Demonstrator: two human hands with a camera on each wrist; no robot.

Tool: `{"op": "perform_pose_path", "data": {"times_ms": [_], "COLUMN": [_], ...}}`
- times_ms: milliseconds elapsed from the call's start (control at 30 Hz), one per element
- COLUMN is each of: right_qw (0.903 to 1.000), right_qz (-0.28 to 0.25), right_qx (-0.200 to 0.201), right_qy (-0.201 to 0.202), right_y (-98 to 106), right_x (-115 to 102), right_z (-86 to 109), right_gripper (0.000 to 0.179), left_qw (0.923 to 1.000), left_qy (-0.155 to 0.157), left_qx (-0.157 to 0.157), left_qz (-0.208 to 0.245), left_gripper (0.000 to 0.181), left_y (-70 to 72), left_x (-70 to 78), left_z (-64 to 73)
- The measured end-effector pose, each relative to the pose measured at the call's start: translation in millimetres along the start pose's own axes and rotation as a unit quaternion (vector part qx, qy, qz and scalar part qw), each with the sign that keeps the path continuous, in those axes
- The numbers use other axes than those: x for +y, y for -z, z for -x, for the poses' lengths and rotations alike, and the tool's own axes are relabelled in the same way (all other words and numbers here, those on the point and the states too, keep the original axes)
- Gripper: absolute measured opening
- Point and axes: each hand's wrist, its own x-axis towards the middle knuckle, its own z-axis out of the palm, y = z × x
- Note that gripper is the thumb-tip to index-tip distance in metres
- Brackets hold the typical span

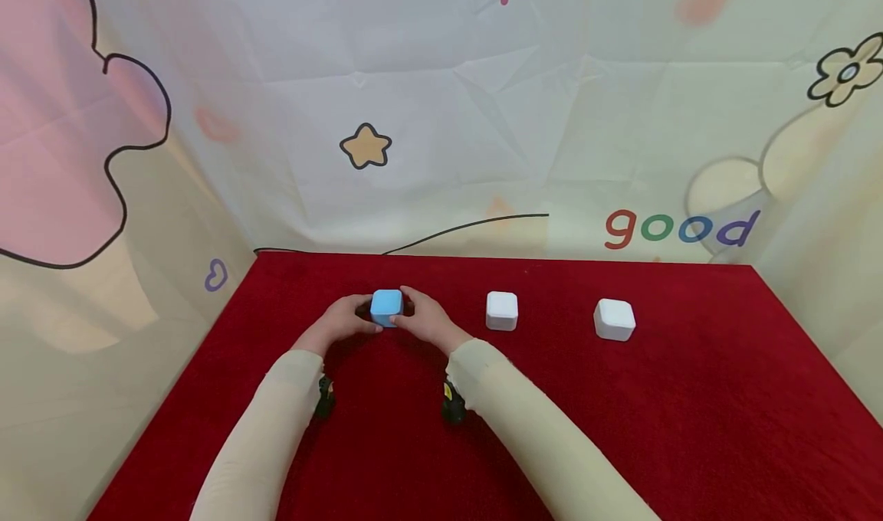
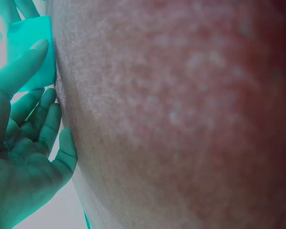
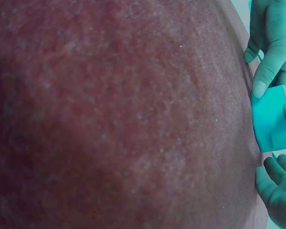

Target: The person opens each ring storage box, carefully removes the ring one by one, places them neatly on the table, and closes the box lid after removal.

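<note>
A light blue cube point(image 1: 387, 307) with rounded edges sits on the red cloth, left of the middle, between both hands. My left hand point(image 1: 342, 320) holds it from the left, with the thumb along its near side. From the right, my right hand point(image 1: 429, 319) grips it, a finger reaching behind its far edge and the thumb at its front. In the left wrist view the left thumb point(image 2: 31, 59) lies against one face of the cube point(image 2: 43, 71), which looks turquoise there. The right wrist view shows the cube point(image 3: 271, 121) at the right edge, between both hands.
A white cube point(image 1: 501, 311) stands right of the hands, and a second white cube point(image 1: 614, 320) farther right, in about the same row. Red cloth point(image 1: 552, 398) covers the table. Behind it hangs a pale printed curtain point(image 1: 441, 107).
</note>
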Motion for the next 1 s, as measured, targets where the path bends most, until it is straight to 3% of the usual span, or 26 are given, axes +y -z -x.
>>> {"op": "perform_pose_path", "data": {"times_ms": [1000], "right_qw": [0.9998], "right_qz": [0.014], "right_qx": [0.006], "right_qy": [-0.012], "right_y": [-4.2], "right_x": [-6.2], "right_z": [-0.7], "right_gripper": [0.064], "left_qw": [1.0], "left_qy": [0.0], "left_qx": [0.002], "left_qz": [0.005], "left_gripper": [0.061], "left_y": [-1.1], "left_x": [2.2], "left_z": [-2.6]}}
